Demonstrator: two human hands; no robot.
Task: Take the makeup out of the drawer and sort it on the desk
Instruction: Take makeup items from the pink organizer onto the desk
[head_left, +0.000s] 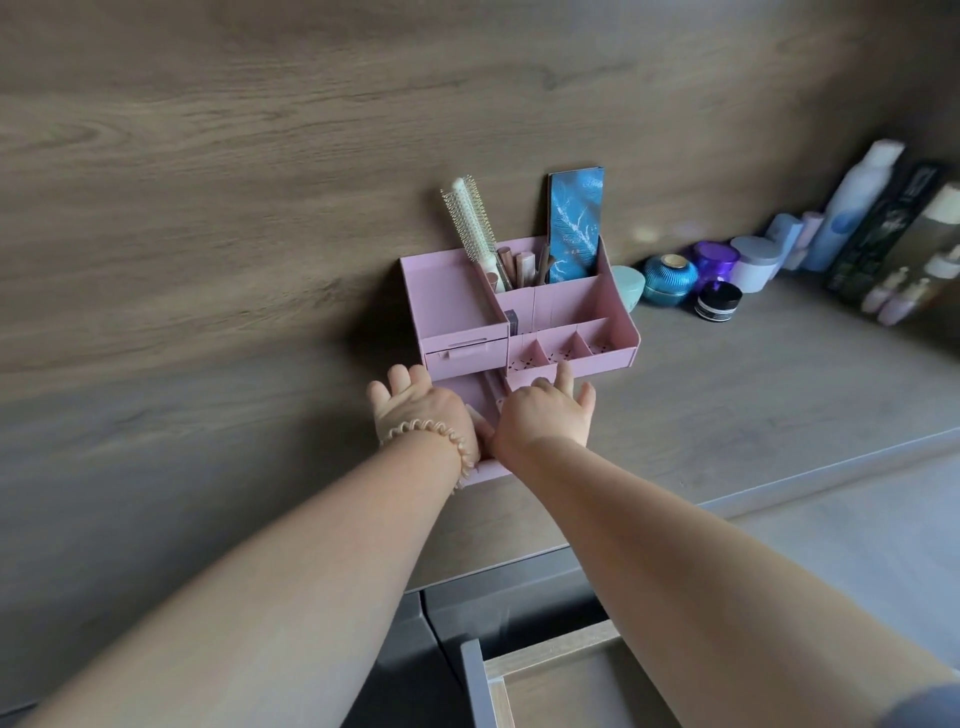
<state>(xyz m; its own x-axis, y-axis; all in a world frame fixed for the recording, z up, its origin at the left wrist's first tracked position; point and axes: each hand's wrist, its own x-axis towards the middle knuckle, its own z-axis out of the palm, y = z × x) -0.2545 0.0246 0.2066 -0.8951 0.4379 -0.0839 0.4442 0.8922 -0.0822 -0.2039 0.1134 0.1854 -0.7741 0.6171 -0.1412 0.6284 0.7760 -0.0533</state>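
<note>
Resting over pulled-out pink drawer (485, 470): both hands, fingers (400, 375) spread

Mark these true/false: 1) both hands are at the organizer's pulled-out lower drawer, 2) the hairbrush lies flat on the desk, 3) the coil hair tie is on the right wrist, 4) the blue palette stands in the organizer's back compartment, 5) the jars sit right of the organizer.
1) True: left hand and right hand are over the pulled-out lower drawer of the pink organizer.
2) False: the hairbrush stands upright in a back compartment.
3) False: the coil hair tie is on the left wrist.
4) True: the blue palette stands there.
5) True: the jars sit on the desk to its right.
</note>
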